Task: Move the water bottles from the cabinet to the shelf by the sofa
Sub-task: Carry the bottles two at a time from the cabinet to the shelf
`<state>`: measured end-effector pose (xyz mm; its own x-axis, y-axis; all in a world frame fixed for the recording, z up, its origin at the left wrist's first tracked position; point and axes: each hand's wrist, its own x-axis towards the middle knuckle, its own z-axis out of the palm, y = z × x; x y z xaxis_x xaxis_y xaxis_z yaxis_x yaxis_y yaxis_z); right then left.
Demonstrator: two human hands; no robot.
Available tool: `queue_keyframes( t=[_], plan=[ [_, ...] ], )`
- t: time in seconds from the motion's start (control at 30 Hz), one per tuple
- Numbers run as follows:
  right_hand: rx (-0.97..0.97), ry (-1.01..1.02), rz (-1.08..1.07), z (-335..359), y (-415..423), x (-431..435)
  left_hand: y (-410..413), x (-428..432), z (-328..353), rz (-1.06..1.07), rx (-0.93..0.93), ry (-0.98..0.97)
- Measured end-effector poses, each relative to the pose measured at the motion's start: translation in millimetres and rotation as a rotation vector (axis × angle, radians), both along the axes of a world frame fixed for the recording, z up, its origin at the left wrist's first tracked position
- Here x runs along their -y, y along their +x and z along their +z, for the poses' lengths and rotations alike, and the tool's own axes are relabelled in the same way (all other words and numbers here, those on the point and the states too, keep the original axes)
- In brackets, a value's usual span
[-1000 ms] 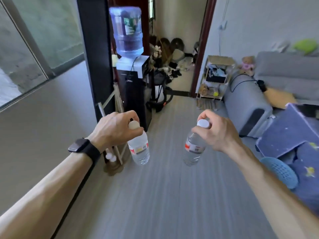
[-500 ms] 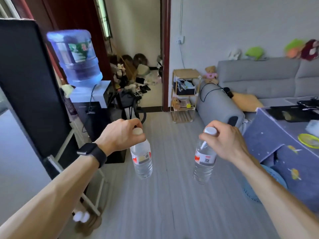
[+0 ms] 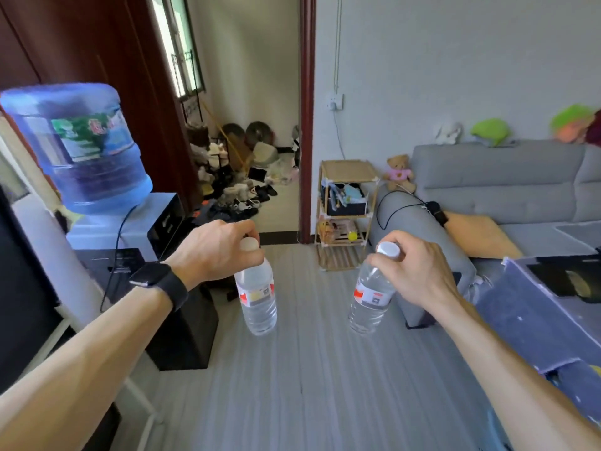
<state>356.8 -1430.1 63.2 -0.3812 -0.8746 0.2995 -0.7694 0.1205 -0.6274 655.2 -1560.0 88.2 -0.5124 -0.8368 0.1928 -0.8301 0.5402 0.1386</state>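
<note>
My left hand (image 3: 214, 252) grips the cap end of a clear water bottle (image 3: 258, 296) with a red and white label, which hangs upright above the grey floor. My right hand (image 3: 418, 271) holds a second clear water bottle (image 3: 370, 297) by its white cap and neck; it hangs tilted slightly. Straight ahead, against the wall beside the grey sofa (image 3: 507, 190), stands a small wooden shelf (image 3: 346, 209) with several tiers. Its top board is bare, and the lower tiers hold a dark box and small items.
A water dispenser (image 3: 107, 222) with a big blue jug stands at left on a black cabinet. An open doorway (image 3: 257, 157) behind shows piled shoes. A blue-covered table (image 3: 546, 314) juts in at right. A teddy bear (image 3: 400, 172) sits on the sofa arm.
The view has swung right and moved forward: the shelf and sofa are nearer and more central, the dispenser has slid left. Both hands keep holding their bottles out in front.
</note>
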Motion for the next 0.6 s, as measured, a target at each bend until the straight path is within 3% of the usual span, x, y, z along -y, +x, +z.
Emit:
queue_keyframes(
  t=[0.2,0.43,0.6],
  plan=[
    [0.044,-0.049,-0.040,4,-48,117,-61,127,-7,-0.068,-0.017,-0.051],
    [0.062,-0.025,-0.107,8,-112,254,-133,285,2,-0.131,-0.084,0.024],
    [0.096,-0.006,-0.128,-8,-166,329,-202,381,-8,-0.186,0.009,0.065]
  ],
)
